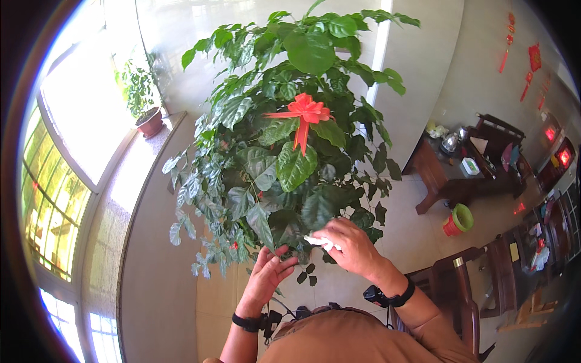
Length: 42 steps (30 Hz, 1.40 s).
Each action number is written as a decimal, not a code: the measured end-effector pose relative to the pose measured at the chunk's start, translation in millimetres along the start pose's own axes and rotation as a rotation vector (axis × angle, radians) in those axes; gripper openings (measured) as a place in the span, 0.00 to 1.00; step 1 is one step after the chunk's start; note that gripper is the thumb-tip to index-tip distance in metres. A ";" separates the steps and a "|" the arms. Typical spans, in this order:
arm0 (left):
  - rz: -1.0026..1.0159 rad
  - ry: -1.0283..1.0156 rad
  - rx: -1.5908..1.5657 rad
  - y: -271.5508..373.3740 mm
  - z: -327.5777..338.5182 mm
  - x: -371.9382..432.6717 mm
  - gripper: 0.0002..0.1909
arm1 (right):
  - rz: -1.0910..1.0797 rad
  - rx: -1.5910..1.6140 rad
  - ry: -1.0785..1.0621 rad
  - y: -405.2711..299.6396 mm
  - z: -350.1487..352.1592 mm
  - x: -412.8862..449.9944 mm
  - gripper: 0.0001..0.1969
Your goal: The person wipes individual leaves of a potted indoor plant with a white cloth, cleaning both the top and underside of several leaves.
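Observation:
A large leafy houseplant (290, 154) fills the middle of the view, its pot hidden under the foliage. A red ribbon bow (306, 113) is fixed among its upper leaves. My right hand (349, 247) grips a crumpled white tissue or cloth (323, 242) at the plant's lower front, close to a dark green leaf (318, 208). To its left, my left hand (272, 270) is palm up with fingers apart, beneath a drooping pointed leaf (261, 227). Whether its fingertips touch that leaf I cannot tell. Both wrists carry black straps with small devices.
A potted plant (149, 122) stands on the stone windowsill (150, 154) at left. On the right are a dark wooden tea table (435, 172), a green and red bin (459, 220) and a wooden chair (454, 290) close to my right arm. Red ornaments (534, 58) hang on the wall.

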<state>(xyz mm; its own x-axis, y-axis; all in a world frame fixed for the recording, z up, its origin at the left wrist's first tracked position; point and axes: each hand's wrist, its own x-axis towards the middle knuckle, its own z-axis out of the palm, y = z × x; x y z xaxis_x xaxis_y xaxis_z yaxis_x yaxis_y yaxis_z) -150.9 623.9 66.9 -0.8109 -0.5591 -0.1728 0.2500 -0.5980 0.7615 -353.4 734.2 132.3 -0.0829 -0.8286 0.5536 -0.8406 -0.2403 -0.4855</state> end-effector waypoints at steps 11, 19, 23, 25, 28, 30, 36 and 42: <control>0.182 0.054 0.153 8.1 17.3 25.7 0.08 | -0.163 -0.036 0.247 -11.6 14.5 31.7 0.18; 0.099 0.026 0.249 5.4 6.9 12.8 0.07 | -0.105 0.087 0.026 -27.3 17.8 22.3 0.22; 0.070 0.052 0.262 16.3 6.6 -4.2 0.08 | -0.043 -0.144 0.064 -25.1 25.9 43.8 0.23; 0.099 0.043 0.288 23.9 0.2 -21.0 0.08 | -0.059 -0.160 -0.024 -45.0 35.6 44.6 0.22; 0.158 -0.009 0.280 22.1 -12.5 -34.6 0.09 | -0.116 -0.035 -0.146 -92.9 35.0 27.6 0.22; 0.141 -0.088 0.243 17.4 -27.8 -42.5 0.11 | -0.102 -0.013 -0.134 -102.2 36.7 26.8 0.22; 0.123 -0.051 0.263 27.1 -21.2 -67.8 0.14 | -0.010 -0.135 -0.040 -104.4 46.5 28.3 0.20; 0.097 -0.048 0.276 27.2 -21.6 -71.3 0.16 | -0.049 0.018 -0.109 -113.6 41.1 17.7 0.18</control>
<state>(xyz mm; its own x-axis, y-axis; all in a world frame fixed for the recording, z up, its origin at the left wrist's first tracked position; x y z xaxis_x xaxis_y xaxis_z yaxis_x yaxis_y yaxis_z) -74.9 635.1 86.4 -0.8161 -0.5741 -0.0664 0.1790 -0.3604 0.9154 -237.4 726.0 169.5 0.0179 -0.8655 0.5007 -0.8324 -0.2903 -0.4721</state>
